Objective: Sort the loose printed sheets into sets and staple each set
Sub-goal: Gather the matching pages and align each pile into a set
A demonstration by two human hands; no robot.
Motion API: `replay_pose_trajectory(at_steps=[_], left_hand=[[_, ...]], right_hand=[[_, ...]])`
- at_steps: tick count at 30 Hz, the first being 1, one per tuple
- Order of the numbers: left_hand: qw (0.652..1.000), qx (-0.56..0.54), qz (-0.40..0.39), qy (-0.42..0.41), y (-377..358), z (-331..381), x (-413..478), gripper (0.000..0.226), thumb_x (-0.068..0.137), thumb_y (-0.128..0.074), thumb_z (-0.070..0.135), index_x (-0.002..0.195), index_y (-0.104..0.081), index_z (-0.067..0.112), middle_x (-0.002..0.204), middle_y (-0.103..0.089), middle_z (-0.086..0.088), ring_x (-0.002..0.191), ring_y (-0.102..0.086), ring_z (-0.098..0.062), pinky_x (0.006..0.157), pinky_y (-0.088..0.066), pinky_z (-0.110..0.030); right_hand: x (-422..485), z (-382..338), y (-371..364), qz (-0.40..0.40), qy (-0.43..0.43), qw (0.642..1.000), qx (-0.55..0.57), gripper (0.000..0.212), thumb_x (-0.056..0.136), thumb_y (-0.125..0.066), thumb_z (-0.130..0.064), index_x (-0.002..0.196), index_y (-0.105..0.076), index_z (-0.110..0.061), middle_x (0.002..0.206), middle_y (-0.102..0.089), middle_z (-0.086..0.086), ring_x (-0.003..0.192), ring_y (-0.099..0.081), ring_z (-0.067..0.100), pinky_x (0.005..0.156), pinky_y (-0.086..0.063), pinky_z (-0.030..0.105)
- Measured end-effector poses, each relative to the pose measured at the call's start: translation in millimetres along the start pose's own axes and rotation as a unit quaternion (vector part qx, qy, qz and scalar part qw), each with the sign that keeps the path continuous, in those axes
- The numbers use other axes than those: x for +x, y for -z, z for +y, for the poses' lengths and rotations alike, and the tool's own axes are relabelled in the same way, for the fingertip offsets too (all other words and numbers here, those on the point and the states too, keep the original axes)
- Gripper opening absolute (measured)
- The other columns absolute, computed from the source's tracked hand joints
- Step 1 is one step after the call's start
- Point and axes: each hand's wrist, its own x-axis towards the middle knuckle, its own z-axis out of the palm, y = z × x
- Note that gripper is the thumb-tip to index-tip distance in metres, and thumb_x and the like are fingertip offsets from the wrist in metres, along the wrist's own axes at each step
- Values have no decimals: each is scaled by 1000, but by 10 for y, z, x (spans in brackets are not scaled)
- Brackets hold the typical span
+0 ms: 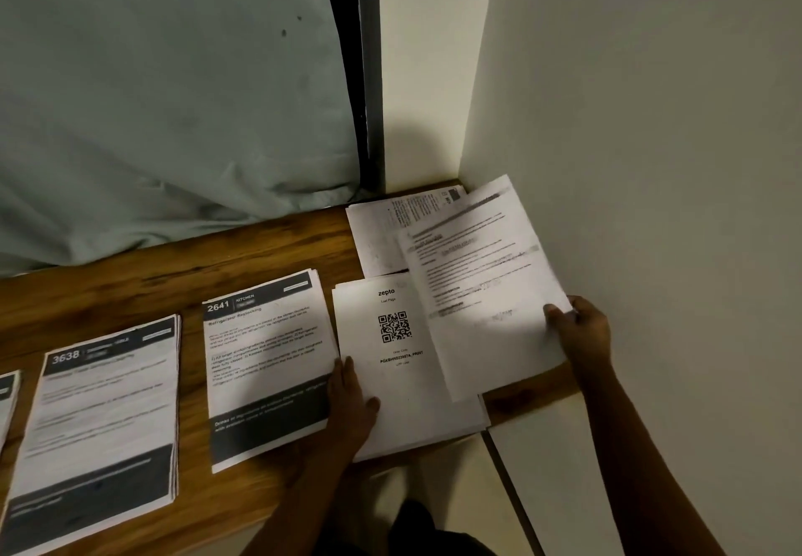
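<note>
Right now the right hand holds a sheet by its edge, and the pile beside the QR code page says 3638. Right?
Not quite. In the head view, it's the 2641 pile that lies beside the QR code page; the 3638 pile lies further left. The right hand does hold a sheet by its edge.

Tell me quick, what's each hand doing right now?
Left hand: open, resting on the QR-code stack.
Right hand: holding a printed sheet by its edge.

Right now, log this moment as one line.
left hand rests on QR-code stack | right hand pinches text sheet over it | 2641 stack alongside
</note>
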Motion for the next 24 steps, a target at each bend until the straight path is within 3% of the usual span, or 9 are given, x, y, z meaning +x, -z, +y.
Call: replay_pose_trajectory(at_steps=[5, 9, 15, 20, 24], left_hand=[[998, -56, 28, 5, 1, 36, -11, 62, 101, -40, 23, 150, -5, 11, 158, -3, -11, 146, -3, -27, 118, -9, -40], [995, -93, 36, 7, -6, 42, -7, 59, 101, -38, 25, 150, -8, 13, 158, -6, -11, 146, -5, -27, 119, -10, -42], [996, -81, 25, -10, 5, 40, -18, 65, 99, -41, 32, 150, -6, 12, 158, -4, -11, 146, -4, -27, 118, -10, -42], [999, -43, 15, -16, 8, 51, -25, 79, 95, -53, 27, 150, 1, 12, 158, 3, -11, 146, 2, -27, 118, -6, -39], [999, -38, 18, -17, 7, 82, -20, 82, 93, -57, 23, 150, 1, 10, 158, 2, -13, 146, 1, -29, 118, -7, -39]], right_hand=[[-387, 189, -483, -107, -37, 989, -92, 37, 94, -55, -29, 123, -53, -6, 114, -58, 13, 107, -55, 30, 88, -42, 37], [-661, 278, -767, -142, -58, 985, -78, 39, 96, -50, -24, 130, -44, -5, 124, -53, 16, 114, -51, 32, 95, -42, 42], [-826, 286, -975, -102, -91, 985, -102, 31, 97, -46, -9, 126, -42, -1, 123, -52, 17, 112, -52, 33, 89, -43, 36], [-879, 332, -1015, -88, -88, 983, -135, 24, 96, -44, -4, 120, -43, 2, 108, -50, 14, 93, -51, 23, 75, -40, 28], [-866, 402, -1049, -110, -71, 973, -192, 25, 93, -46, -4, 117, -48, 0, 117, -50, 17, 106, -51, 31, 85, -44, 35]])
